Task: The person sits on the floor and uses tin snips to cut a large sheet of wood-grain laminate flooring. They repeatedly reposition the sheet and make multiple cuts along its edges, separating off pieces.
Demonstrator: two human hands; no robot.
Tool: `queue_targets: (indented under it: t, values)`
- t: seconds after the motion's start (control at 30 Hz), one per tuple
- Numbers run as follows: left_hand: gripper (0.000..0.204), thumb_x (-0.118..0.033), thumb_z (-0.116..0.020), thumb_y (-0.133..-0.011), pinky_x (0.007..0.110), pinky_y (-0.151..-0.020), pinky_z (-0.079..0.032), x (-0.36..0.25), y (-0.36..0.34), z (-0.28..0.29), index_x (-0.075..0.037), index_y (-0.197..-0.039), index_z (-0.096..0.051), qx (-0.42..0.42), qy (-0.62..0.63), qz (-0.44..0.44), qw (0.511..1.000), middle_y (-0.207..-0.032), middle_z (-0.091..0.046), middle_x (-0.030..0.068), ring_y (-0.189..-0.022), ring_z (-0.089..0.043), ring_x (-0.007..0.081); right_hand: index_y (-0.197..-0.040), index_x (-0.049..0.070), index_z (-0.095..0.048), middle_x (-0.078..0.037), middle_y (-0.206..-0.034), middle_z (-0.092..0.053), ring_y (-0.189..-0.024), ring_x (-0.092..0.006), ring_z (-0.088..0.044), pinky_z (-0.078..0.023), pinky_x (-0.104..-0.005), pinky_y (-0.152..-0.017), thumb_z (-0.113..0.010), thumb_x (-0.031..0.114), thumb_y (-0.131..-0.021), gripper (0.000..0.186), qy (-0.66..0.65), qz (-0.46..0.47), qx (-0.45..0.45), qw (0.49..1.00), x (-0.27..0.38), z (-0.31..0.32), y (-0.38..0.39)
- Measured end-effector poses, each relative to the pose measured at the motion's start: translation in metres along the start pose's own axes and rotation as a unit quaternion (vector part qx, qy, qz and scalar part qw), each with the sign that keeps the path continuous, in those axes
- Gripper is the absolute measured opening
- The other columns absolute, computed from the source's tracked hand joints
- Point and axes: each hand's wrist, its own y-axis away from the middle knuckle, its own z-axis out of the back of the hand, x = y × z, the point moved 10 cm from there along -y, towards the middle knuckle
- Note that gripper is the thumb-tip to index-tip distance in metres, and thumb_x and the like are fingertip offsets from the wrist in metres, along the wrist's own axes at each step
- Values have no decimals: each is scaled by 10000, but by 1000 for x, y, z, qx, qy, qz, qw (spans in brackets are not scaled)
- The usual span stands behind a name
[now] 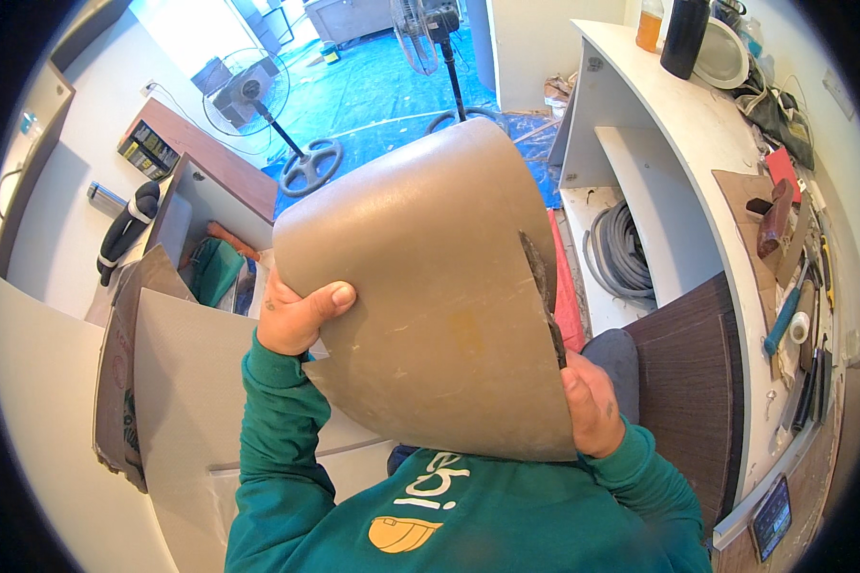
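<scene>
The left hand (pixel 301 313) grips the left edge of a curled brown flexible sheet (pixel 420 296), thumb on its face; the right hand (pixel 594 406) clasps the torn right edge. The sheet is held up before the torso — hiding the floor behind it. Beyond stand two pedestal fans (pixel 250 91) on blue floor covering (pixel 363 91). At right, a coiled grey hose (pixel 621 253) lies inside a white cabinet (pixel 683 115) — hand tools (pixel 786 320) and a black bottle (pixel 686 38) on top.
</scene>
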Motion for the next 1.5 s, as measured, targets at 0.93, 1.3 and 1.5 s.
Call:
queue_targets:
  t: [0.93, 1.3, 1.5]
  values:
    - [464, -81, -797, -849, 233, -680, -468, 0, 3, -4, 10, -1258, -598, 6, -5, 20, 1000, -1017, -663, 17, -815, -572, 68, -1165, -60, -595, -150, -927, -637, -848, -256, -599, -474, -357, -793, -439, 318, -1069, 420, -33, -3, -25, 999, -10, -1, 1]
    - [443, -115, -812, -851, 221, -699, -458, -5, 3, -6, 8, -1232, -624, 24, -4, 11, 1000, -1019, -665, 10, -813, -570, 64, -1229, -58, -592, -176, -1016, -673, -925, -263, -626, -484, -354, -847, -438, 339, -1069, 455, -29, -15, 2, 999, 6, -5, 1]
    - [485, -140, -832, -843, 250, -788, -487, -3, 5, -3, 13, -1252, -621, 29, 1, 14, 999, -1075, -683, 31, -901, -602, 96, -1260, -74, -560, -256, -1122, -647, -949, -395, -624, -495, -429, -884, -475, 188, -1069, 336, 73, 23, -15, 997, -21, 1, 11]
